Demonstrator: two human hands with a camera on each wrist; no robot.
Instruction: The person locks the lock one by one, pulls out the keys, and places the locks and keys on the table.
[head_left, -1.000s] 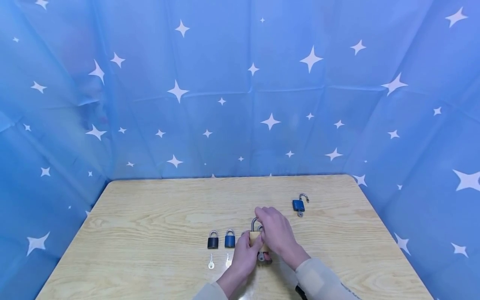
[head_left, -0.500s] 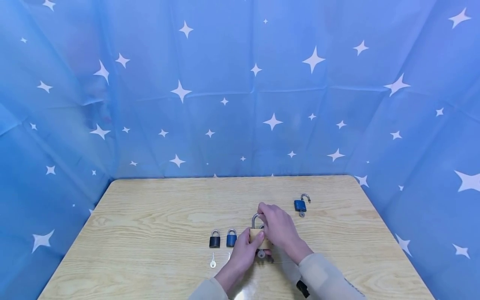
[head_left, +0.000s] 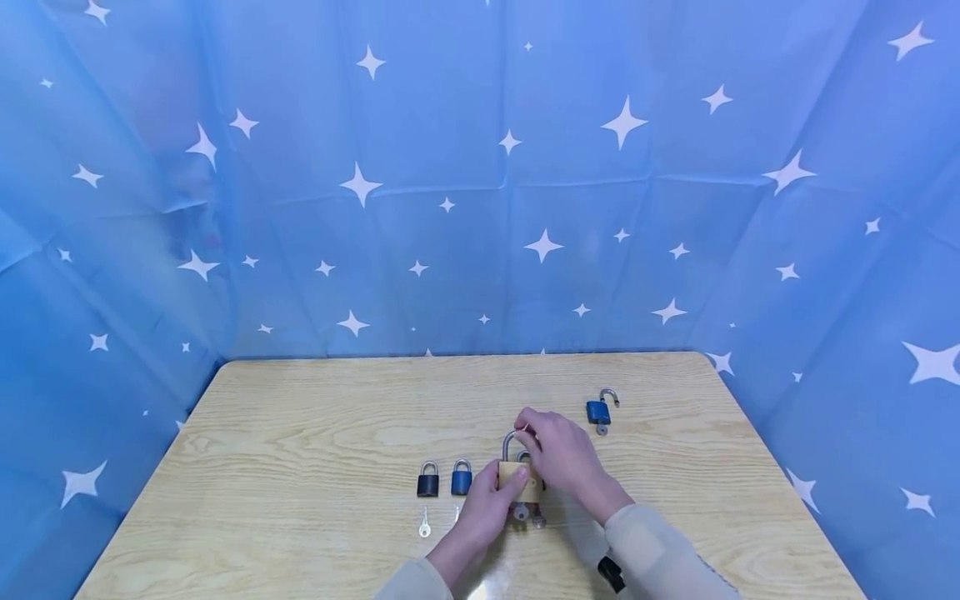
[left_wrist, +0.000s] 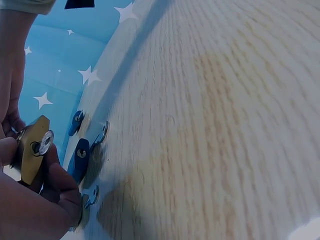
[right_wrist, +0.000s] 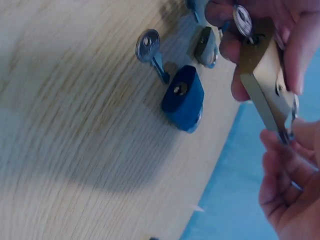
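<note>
My left hand grips the body of a brass padlock, thumb on its front. A round-headed key sits in the keyhole on its underside. With curled fingers, my right hand pinches the top of its steel shackle; in the right wrist view those fingertips meet the shackle end of the brass body. Below the held padlock, a blue padlock stands on the table with a loose key beside it. How far the shackle is raised is partly hidden by the fingers.
On the wooden table, a black padlock and another blue padlock stand left of the hands. A key lies before the black one. Further back right lies an unlocked blue padlock with a key inserted. A small brass padlock stands nearby.
The head view has shifted slightly. My right hand has moved a little to the right at the shackle, while my left hand keeps holding the brass padlock in nearly the same place.
</note>
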